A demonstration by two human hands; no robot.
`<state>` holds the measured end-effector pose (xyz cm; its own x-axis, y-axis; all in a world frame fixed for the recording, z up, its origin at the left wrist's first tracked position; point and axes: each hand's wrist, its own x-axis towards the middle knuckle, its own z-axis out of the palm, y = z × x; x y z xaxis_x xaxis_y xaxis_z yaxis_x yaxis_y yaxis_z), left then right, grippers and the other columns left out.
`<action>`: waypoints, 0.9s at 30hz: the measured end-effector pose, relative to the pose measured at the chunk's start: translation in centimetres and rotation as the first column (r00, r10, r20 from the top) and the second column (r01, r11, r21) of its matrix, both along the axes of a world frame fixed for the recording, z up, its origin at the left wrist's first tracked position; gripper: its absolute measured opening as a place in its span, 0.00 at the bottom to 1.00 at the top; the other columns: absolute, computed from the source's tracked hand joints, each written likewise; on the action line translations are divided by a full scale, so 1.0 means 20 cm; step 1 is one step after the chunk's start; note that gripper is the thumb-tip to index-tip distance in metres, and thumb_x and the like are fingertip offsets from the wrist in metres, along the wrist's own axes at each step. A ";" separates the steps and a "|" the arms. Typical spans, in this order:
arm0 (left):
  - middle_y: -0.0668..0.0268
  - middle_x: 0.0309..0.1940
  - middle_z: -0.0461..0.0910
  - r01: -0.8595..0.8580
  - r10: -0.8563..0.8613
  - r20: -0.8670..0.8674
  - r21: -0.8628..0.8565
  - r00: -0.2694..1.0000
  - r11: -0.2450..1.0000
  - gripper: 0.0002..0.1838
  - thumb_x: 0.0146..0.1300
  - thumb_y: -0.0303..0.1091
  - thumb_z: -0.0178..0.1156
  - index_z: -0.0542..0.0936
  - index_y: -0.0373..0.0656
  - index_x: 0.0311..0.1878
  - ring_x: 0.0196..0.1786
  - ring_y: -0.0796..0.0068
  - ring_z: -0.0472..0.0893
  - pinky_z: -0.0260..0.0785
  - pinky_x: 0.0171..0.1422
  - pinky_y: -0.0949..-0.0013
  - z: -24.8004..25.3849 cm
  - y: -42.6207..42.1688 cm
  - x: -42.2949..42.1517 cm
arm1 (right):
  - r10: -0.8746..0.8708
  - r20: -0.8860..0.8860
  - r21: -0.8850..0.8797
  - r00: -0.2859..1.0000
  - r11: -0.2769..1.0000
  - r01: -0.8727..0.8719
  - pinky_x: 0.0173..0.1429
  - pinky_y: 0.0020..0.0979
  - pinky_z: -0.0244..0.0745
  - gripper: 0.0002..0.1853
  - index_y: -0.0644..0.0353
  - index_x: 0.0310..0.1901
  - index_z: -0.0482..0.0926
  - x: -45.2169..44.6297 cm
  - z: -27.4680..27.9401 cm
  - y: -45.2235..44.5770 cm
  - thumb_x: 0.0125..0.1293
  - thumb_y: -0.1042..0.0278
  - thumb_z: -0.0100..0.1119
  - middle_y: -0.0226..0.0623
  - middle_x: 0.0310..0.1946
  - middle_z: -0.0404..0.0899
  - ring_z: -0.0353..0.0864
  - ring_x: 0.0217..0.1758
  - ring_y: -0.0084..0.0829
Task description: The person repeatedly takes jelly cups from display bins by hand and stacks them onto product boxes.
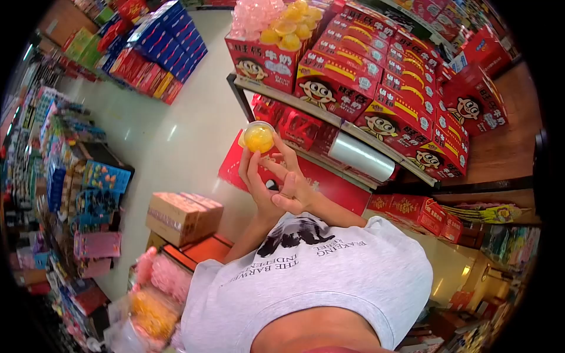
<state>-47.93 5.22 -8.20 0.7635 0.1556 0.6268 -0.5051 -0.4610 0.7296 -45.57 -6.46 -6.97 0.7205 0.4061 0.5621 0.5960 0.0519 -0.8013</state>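
Note:
A small round clear cup with yellow contents (258,137) is held up at the fingertips, above the floor and in front of the shelf. My left hand (257,185) is under its near side, with fingertips pressed to the cup. My right hand (292,187) crosses close beside the left, its raised finger against the cup's right edge. The two hands touch near the thumbs. Pink and yellow cups like it (288,29) are piled in a red carton (262,62) on the shelf's left end.
Stacked red drink cartons (341,67) fill the shelf (329,117); a silvery roll (361,156) lies below. Brown boxes (182,216) and bags of pink and yellow items (154,312) stand on the left. Blue boxes (168,41) are stacked farther off, and hanging goods (97,188) line the far left.

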 end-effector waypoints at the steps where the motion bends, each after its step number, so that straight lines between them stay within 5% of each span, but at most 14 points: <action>1: 0.45 0.73 0.52 0.008 -0.008 0.019 0.024 1.000 1.000 0.44 0.64 0.47 0.65 0.57 0.30 0.73 0.76 0.47 0.56 0.56 0.78 0.48 0.00 0.04 0.08 | -0.014 -0.016 0.010 1.000 1.000 0.015 0.76 0.48 0.52 0.48 0.73 0.75 0.55 0.06 0.02 0.02 0.62 0.47 0.57 0.57 0.79 0.37 0.42 0.82 0.51; 3: 0.45 0.73 0.53 0.024 -0.027 0.051 0.055 0.998 0.998 0.44 0.63 0.46 0.66 0.57 0.31 0.73 0.76 0.47 0.57 0.56 0.78 0.49 0.02 0.09 0.22 | -0.078 0.107 -0.135 0.991 0.987 0.092 0.76 0.47 0.51 0.43 0.74 0.72 0.64 0.19 0.02 0.05 0.63 0.46 0.55 0.57 0.80 0.36 0.42 0.82 0.51; 6: 0.40 0.72 0.56 0.056 -0.054 0.075 -0.031 0.996 0.998 0.44 0.60 0.48 0.69 0.61 0.31 0.71 0.73 0.42 0.60 0.59 0.74 0.46 0.08 0.13 0.40 | -0.158 0.103 -0.106 0.982 0.980 0.169 0.76 0.46 0.51 0.41 0.75 0.68 0.70 0.34 0.06 0.12 0.63 0.45 0.54 0.57 0.80 0.36 0.42 0.81 0.51; 11: 0.46 0.72 0.55 0.184 -0.182 0.077 -0.013 0.980 0.983 0.44 0.61 0.43 0.68 0.58 0.33 0.73 0.75 0.48 0.58 0.57 0.77 0.50 0.12 0.17 0.66 | -0.260 0.172 -0.150 0.950 0.946 0.286 0.76 0.45 0.52 0.42 0.78 0.67 0.70 0.52 0.07 0.14 0.62 0.46 0.54 0.55 0.80 0.35 0.42 0.82 0.46; 14: 0.46 0.72 0.55 0.262 -0.259 0.057 -0.044 0.964 0.964 0.44 0.60 0.42 0.69 0.59 0.34 0.73 0.75 0.49 0.58 0.58 0.76 0.50 0.13 0.13 0.81 | -0.344 0.056 -0.092 0.937 0.933 0.348 0.77 0.44 0.50 0.46 0.75 0.73 0.59 0.61 0.12 0.14 0.60 0.50 0.57 0.53 0.80 0.36 0.51 0.80 0.43; 17: 0.47 0.71 0.56 0.328 -0.326 0.039 -0.064 0.944 0.942 0.43 0.60 0.42 0.69 0.59 0.34 0.72 0.75 0.48 0.59 0.58 0.75 0.50 0.18 0.09 0.92 | -0.385 0.127 -0.141 0.914 0.905 0.401 0.77 0.44 0.50 0.49 0.74 0.75 0.52 0.73 0.13 0.08 0.59 0.52 0.58 0.52 0.80 0.36 0.55 0.79 0.44; 19: 0.47 0.71 0.57 0.308 -0.308 0.089 0.013 0.947 0.951 0.43 0.60 0.42 0.69 0.60 0.34 0.72 0.75 0.48 0.59 0.59 0.75 0.49 0.15 0.06 1.04 | -0.416 0.054 -0.065 0.908 0.906 0.419 0.76 0.44 0.51 0.46 0.74 0.74 0.59 0.81 0.14 0.07 0.59 0.50 0.56 0.53 0.80 0.37 0.52 0.80 0.44; 21: 0.45 0.72 0.57 0.319 -0.317 0.096 -0.001 0.944 0.948 0.44 0.58 0.43 0.71 0.60 0.33 0.72 0.75 0.46 0.59 0.58 0.75 0.48 0.14 0.01 1.14 | -0.459 0.164 -0.188 0.873 0.854 0.485 0.76 0.45 0.50 0.42 0.73 0.69 0.68 0.89 0.13 0.01 0.59 0.47 0.55 0.54 0.79 0.39 0.48 0.79 0.46; 27: 0.44 0.72 0.58 0.301 -0.302 0.066 0.026 0.951 0.953 0.43 0.58 0.42 0.71 0.62 0.33 0.71 0.74 0.46 0.61 0.58 0.75 0.48 0.17 -0.12 1.42 | -0.496 0.059 -0.108 0.866 0.860 0.499 0.76 0.47 0.50 0.39 0.73 0.63 0.76 1.17 0.10 -0.09 0.60 0.45 0.53 0.55 0.79 0.41 0.46 0.79 0.49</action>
